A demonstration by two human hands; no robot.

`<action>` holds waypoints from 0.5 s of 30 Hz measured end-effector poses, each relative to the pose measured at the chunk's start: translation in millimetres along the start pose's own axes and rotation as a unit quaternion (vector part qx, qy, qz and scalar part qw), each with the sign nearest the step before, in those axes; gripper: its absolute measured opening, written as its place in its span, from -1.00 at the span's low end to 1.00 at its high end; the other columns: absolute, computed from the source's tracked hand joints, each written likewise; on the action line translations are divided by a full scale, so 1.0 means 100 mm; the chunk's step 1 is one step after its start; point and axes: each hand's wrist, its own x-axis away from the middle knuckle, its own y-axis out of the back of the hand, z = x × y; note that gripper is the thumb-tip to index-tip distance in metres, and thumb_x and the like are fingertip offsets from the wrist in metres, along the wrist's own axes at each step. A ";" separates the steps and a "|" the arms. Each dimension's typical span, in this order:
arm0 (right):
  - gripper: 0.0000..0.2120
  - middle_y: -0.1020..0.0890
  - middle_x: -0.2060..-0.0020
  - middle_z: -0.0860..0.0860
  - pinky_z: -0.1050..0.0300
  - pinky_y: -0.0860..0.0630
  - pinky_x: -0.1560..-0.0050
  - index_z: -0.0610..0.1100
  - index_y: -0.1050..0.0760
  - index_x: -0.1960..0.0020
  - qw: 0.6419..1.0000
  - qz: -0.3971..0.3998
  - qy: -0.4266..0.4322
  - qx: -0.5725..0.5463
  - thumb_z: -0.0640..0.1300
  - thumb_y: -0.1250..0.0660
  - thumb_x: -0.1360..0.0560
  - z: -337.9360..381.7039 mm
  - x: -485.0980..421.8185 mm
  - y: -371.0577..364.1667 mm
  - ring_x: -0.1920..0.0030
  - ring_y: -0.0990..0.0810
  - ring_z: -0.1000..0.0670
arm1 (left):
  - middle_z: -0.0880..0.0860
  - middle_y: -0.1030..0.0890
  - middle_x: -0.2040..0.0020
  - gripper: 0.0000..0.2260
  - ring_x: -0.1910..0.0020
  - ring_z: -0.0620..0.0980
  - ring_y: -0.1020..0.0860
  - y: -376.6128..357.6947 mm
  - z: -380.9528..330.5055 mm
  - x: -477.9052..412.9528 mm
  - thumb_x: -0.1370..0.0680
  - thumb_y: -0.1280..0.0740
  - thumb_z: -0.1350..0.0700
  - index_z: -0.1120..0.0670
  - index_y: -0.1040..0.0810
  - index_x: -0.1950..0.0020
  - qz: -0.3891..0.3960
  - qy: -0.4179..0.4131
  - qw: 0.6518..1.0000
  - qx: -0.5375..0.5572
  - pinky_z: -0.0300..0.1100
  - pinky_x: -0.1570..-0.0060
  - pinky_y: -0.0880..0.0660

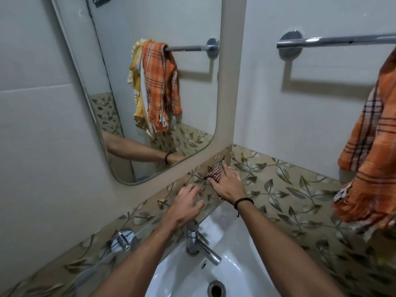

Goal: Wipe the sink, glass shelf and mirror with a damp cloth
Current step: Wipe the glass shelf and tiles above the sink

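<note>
A small red-and-white checked cloth [214, 174] lies on the clear glass shelf [150, 227], pushed into the corner of the two walls. My right hand [229, 184] presses flat on the cloth with fingers extended toward the corner. Left of it, my left hand [184, 207] rests on the shelf with fingers spread, holding nothing. The mirror [132, 35] hangs on the left wall above the shelf and reflects my forearm and the towels. Below the shelf sits the white sink [237, 239] with its drain at the bottom of the view.
A chrome tap [200, 246] stands at the sink's back, just under my left wrist. A chrome shelf bracket [123, 240] is fixed to the leaf-patterned tile band. An orange checked towel [371, 159] hangs from a chrome rail [334, 40] on the right wall.
</note>
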 end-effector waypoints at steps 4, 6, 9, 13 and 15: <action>-0.08 -0.16 -0.60 -0.02 -0.11 0.07 -0.60 -0.11 -0.09 -0.62 0.997 -0.007 0.070 -0.020 0.52 0.19 -0.52 0.07 0.26 -0.10 -0.58 -0.13 -0.01 | -0.06 -0.43 -0.10 -0.89 -0.08 -0.08 -0.36 -0.03 0.01 -0.01 -0.59 -0.22 0.07 0.00 -0.47 -0.10 -0.017 -0.007 1.000 -0.004 -0.12 -0.11 -0.34; -0.17 -0.24 -0.58 -0.03 -0.10 0.05 -0.59 -0.10 -0.13 -0.61 0.997 -0.011 0.060 -0.054 0.44 0.21 -0.58 -0.01 0.23 -0.09 -0.57 -0.18 0.00 | -0.06 -0.44 -0.09 -0.91 -0.07 -0.08 -0.36 -0.04 0.02 0.00 -0.59 -0.23 0.08 0.00 -0.47 -0.07 -0.019 -0.011 1.000 -0.002 -0.12 -0.11 -0.35; -0.30 -0.24 -0.57 -0.04 -0.09 0.02 -0.58 -0.11 -0.22 -0.58 0.998 -0.027 0.001 -0.054 0.33 0.11 -0.64 -0.07 0.02 -0.06 -0.56 -0.21 -0.07 | -0.07 -0.43 -0.09 -0.93 -0.09 -0.08 -0.36 -0.03 0.03 -0.01 -0.58 -0.24 0.09 0.00 -0.47 -0.05 -0.018 -0.012 1.000 0.000 -0.13 -0.10 -0.31; -0.43 -0.35 -0.49 -0.03 -0.11 0.01 -0.57 -0.07 -0.34 -0.51 0.998 -0.049 -0.006 -0.034 0.23 0.01 -0.65 0.12 0.10 -0.10 -0.50 -0.28 -0.08 | -0.07 -0.42 -0.07 -0.93 -0.07 -0.08 -0.36 -0.01 0.02 -0.02 -0.57 -0.24 0.05 -0.02 -0.45 -0.03 -0.013 -0.015 1.000 -0.005 -0.12 -0.10 -0.34; -0.49 -0.42 -0.44 0.03 -0.08 -0.01 -0.57 -0.03 -0.41 -0.46 0.996 -0.062 0.047 -0.042 0.21 -0.02 -0.65 0.20 0.32 -0.16 -0.45 -0.34 0.01 | -0.07 -0.42 -0.05 -0.92 -0.05 -0.08 -0.36 -0.02 0.02 -0.01 -0.54 -0.21 0.01 -0.05 -0.42 -0.01 -0.007 -0.017 1.000 -0.004 -0.11 -0.09 -0.36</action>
